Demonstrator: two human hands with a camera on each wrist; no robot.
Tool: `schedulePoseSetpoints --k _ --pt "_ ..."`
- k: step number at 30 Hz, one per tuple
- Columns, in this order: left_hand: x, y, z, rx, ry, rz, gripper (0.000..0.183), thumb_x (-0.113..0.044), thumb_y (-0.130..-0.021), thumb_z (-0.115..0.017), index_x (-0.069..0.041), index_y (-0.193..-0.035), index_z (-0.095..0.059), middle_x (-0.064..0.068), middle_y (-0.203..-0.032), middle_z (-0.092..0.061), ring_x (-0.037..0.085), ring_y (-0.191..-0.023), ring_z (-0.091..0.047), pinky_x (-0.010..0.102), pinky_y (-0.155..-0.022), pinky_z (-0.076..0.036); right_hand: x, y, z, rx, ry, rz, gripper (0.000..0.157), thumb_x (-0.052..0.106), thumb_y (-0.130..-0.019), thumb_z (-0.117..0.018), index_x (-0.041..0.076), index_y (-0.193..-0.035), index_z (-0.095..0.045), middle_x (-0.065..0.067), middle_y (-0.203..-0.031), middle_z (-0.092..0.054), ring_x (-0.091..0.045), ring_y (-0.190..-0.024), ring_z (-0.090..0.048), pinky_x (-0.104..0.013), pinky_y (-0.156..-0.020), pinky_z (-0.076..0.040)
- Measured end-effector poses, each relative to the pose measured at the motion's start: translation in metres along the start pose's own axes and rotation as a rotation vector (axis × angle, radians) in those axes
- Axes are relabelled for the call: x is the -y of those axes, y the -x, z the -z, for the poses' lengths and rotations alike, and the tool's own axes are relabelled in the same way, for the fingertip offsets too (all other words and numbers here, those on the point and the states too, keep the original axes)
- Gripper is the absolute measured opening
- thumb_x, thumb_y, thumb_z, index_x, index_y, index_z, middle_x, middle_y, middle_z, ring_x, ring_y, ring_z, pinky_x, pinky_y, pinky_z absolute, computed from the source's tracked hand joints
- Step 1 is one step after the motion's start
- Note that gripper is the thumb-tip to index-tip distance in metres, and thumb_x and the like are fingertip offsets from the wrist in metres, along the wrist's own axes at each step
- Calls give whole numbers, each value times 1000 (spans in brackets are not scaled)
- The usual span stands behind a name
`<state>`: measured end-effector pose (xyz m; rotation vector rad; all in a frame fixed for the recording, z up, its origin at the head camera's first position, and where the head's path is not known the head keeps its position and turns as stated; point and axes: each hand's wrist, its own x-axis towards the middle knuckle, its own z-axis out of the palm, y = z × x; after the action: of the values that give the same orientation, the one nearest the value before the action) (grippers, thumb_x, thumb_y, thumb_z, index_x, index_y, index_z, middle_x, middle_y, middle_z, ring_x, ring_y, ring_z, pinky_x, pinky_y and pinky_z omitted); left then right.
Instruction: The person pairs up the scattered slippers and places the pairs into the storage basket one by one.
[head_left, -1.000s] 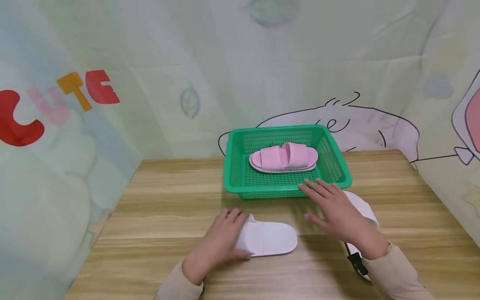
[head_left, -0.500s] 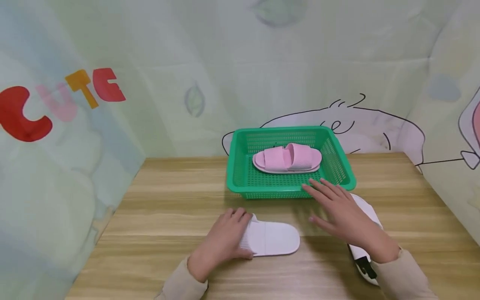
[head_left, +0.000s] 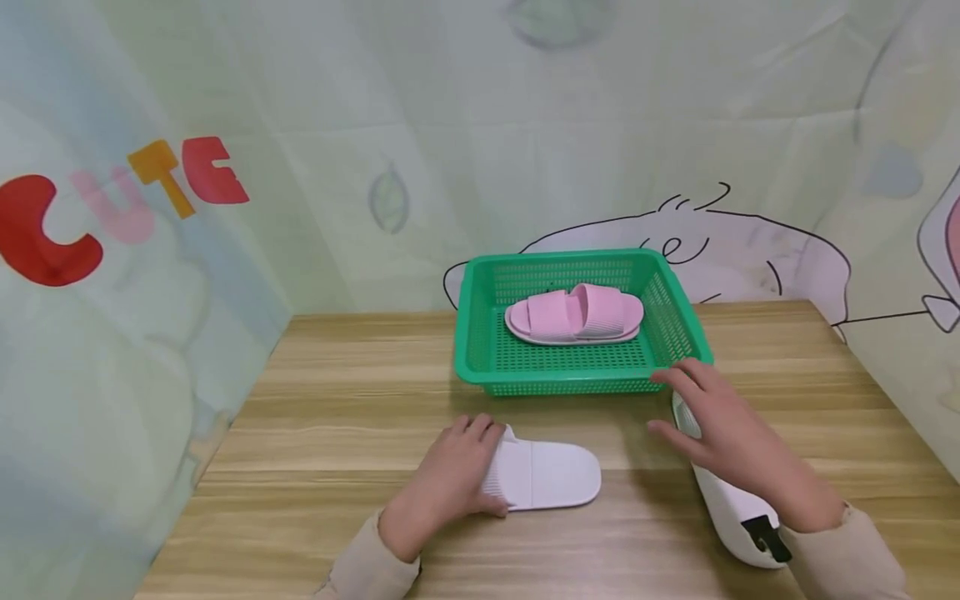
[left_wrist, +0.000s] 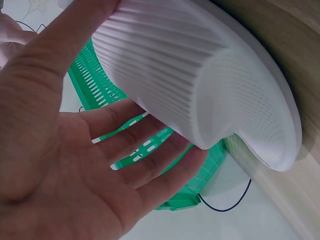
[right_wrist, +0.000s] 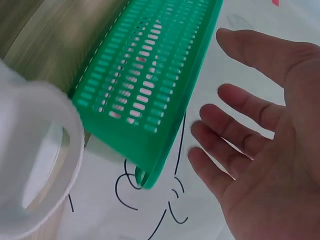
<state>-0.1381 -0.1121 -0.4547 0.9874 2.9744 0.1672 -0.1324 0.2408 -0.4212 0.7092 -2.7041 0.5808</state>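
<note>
Left hand [head_left: 453, 468] pinches white slipper [head_left: 558, 475] in front of green basket [head_left: 551, 378]. Right hand [head_left: 731, 429], fingers spread, has shifted toward the basket's near-right corner; white shoe [head_left: 729, 510] apparently ungripped.

White is shown by the slipper [head_left: 558, 475] at lower centre, its strap [left_wrist: 155, 60] patterned with ridges, and by the object [head_left: 727, 504] at lower right, beside a black piece [head_left: 767, 538]. Pink footwear [head_left: 551, 317] is framed by the green, slotted basket [head_left: 525, 379]. The table [head_left: 360, 400] is streaked brown; the pale backdrop [head_left: 322, 217] is printed with red, pink and orange letters [head_left: 198, 171].
</note>
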Motion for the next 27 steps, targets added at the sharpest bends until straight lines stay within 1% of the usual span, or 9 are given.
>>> schedulePoseSetpoints --k 3,5,8,11,15,17,20,22,27 --pt "0 1 1 -4 1 0 100 -51 -62 -101 2 -137 -60 16 -128 -63 36 -118 -61 50 -103 -55 -4 3 4 46 -3 -38 36 18 -87 -88 11 -115 -67 -1 -109 -59 -23 -102 -59 -46 -84 -58" --pt "-1 1 1 -6 4 -1 100 -50 -62 -101 3 -137 -60 16 -127 -63 36 -118 -61 50 -103 -55 -8 5 6 77 8 -42 30 18 -87 -88 15 -108 -68 2 -108 -59 -21 -100 -59 -45 -83 -58" --pt "-1 2 2 -3 10 1 100 -50 -62 -101 3 -137 -60 16 -127 -63 37 -118 -61 51 -103 -55 -15 9 7 129 19 -39 26 17 -86 -89 16 -105 -70 0 -111 -64 -22 -102 -62 -47 -85 -60" --pt "-2 2 2 4 13 4 101 -50 -62 -101 3 -137 -60 16 -127 -63 37 -118 -60 51 -102 -55 -23 12 6 180 15 -43 29 17 -85 -89 13 -108 -72 -4 -114 -66 -25 -104 -64 -50 -87 -60" --pt "-2 3 2 16 8 13 100 -50 -63 -101 3 -138 -60 16 -128 -62 36 -119 -60 51 -103 -55 -37 17 2 213 1 -32 38 16 -85 -89 6 -117 -73 -12 -121 -67 -33 -111 -65 -55 -92 -58" --pt "-2 3 2 17 8 13 100 -49 -63 -101 3 -138 -60 16 -128 -62 36 -119 -60 50 -103 -55 -44 19 -1 219 -7 -43 44 15 -85 -88 2 -124 -71 -21 -130 -65 -41 -118 -64 -60 -96 -56" --pt "-2 3 3 8 0 8 100 -49 -62 -102 3 -137 -60 15 -126 -63 36 -117 -61 50 -101 -56 -53 23 -4 230 -17 -83 55 17 -87 -86 0 -135 -66 -31 -144 -55 -52 -127 -58 -68 -100 -52" --pt "-2 3 2 3 -12 5 100 -49 -61 -102 3 -136 -61 15 -125 -63 35 -116 -61 50 -99 -56 -58 26 -5 233 -12 -95 58 18 -88 -86 0 -138 -63 -33 -148 -52 -55 -129 -56 -70 -100 -50" --pt "-3 1 1 8 -18 6 99 -51 -62 -101 2 -136 -61 14 -124 -63 35 -116 -62 49 -98 -57 -66 31 -6 228 6 -100 60 23 -88 -86 0 -139 -63 -33 -145 -53 -56 -128 -56 -72 -100 -49"
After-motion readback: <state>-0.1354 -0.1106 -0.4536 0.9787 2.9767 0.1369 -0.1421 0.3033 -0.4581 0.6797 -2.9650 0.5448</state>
